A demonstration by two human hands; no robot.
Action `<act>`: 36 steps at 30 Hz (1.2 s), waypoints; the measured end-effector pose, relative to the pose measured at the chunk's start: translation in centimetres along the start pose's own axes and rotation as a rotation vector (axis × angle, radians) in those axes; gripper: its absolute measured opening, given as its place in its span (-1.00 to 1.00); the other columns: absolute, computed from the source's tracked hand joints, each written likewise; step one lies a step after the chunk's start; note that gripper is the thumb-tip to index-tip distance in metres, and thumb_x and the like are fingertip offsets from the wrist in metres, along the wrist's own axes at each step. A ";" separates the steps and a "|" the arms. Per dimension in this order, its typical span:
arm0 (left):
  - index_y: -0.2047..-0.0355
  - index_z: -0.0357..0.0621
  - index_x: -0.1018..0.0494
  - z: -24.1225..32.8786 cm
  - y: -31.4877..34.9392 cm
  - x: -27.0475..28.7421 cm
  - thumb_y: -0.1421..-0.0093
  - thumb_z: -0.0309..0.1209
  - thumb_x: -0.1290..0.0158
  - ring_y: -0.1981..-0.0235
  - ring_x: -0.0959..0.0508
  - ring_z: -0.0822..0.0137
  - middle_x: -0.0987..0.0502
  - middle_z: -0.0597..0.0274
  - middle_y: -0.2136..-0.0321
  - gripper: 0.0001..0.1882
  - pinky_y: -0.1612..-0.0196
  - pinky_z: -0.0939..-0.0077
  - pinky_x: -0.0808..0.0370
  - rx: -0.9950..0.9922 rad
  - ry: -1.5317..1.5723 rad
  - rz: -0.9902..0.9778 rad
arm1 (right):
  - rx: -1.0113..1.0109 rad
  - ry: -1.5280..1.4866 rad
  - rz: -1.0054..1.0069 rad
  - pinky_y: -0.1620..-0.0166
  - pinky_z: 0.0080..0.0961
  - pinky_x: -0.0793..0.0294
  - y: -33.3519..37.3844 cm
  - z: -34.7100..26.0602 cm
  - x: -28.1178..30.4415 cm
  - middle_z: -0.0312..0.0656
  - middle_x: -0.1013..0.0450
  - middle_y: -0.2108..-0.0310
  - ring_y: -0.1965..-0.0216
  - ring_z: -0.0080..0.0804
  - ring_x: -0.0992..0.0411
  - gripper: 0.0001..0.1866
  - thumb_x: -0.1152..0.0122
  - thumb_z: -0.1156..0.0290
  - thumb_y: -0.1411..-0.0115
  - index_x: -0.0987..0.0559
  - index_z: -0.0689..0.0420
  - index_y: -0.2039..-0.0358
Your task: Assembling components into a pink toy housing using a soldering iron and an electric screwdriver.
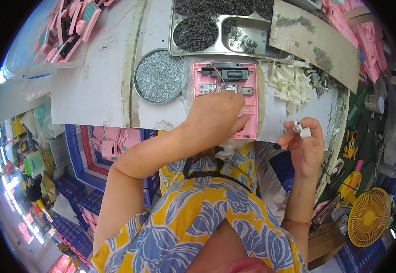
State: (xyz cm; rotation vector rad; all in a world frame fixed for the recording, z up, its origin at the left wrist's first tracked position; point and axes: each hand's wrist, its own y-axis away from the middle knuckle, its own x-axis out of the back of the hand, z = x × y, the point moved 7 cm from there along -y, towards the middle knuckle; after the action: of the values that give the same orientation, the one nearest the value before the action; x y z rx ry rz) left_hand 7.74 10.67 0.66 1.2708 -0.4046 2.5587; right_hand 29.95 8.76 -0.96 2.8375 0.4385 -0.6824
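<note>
A pink plastic housing lies before me, with a black module, a metal strip and thin red and white wires in it. My left hand reaches across the housing from the left, fingers bent down into its lower part. The back of the hand hides what its fingertips grip, if anything. Off to the right of the housing, my right hand is raised with the palm up. Between its thumb and fingers it holds a small white plastic part with a shiny metal bit beside it.
A round dish of small silvery screws stands left of the housing. Behind it is a metal tray of dark springs. White plastic parts are heaped at right, near a board. A blue crate holds pink pieces.
</note>
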 end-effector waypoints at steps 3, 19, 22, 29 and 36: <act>0.37 -0.17 -0.52 -0.7 0.0 -1.9 -0.12 -0.39 -0.26 0.47 -0.60 0.09 -0.54 0.10 0.51 -0.84 0.44 0.22 -0.50 0.047 -0.019 -0.143 | 0.019 0.103 0.035 0.16 -0.44 -0.55 -0.6 -0.5 -0.8 0.18 -0.51 -0.03 0.14 -0.23 -0.58 -0.61 -0.23 0.33 -0.34 -0.38 0.26 -0.05; 0.35 -0.20 -0.52 -1.7 4.3 0.3 -0.03 -0.58 -0.33 0.44 -0.61 0.17 -0.60 0.13 0.40 -0.79 0.45 0.38 -0.53 -0.143 0.340 0.146 | 0.490 1.480 -0.320 0.09 -0.28 -0.44 -6.1 -1.1 -7.6 -0.21 -0.48 0.24 0.14 -0.13 -0.39 -0.69 -0.41 0.53 0.06 -0.61 0.13 0.24; 0.30 -0.19 -0.50 -1.8 4.2 0.2 -0.06 -0.55 -0.32 0.41 -0.63 0.15 -0.62 0.11 0.33 -0.77 0.42 0.38 -0.55 -0.157 0.326 0.136 | 0.529 1.436 -0.409 0.11 -0.27 -0.44 -6.7 -1.0 -8.3 -0.20 -0.49 0.24 0.14 -0.13 -0.40 -0.68 -0.41 0.54 0.08 -0.60 0.15 0.24; 0.24 -0.17 -0.48 -1.3 3.9 -0.1 -0.10 -0.50 -0.28 0.29 -0.66 0.11 -0.63 0.06 0.11 -0.76 0.30 0.36 -0.62 -0.131 0.278 0.121 | 0.508 1.228 -0.333 0.12 -0.29 -0.44 -7.2 1.2 -6.5 -0.17 -0.50 0.28 0.19 -0.14 -0.43 -0.71 -0.41 0.54 0.08 -0.62 0.16 0.28; 0.18 -0.10 -0.51 -0.9 3.5 -0.6 -0.07 -0.47 -0.21 0.28 -0.65 0.18 -0.64 0.26 0.08 -0.73 0.31 0.34 -0.61 -0.249 0.099 0.008 | 0.447 1.580 -0.398 0.06 -0.29 -0.43 -6.1 1.2 -8.7 -0.19 -0.52 0.23 0.18 -0.21 -0.45 -0.71 -0.40 0.38 0.00 -0.65 0.10 0.21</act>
State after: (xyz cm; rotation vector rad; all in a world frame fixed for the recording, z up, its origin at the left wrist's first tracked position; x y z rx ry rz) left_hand 6.20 7.64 -0.86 1.0519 -0.6833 2.4715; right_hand 20.11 12.09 1.37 3.0241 1.1021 1.8022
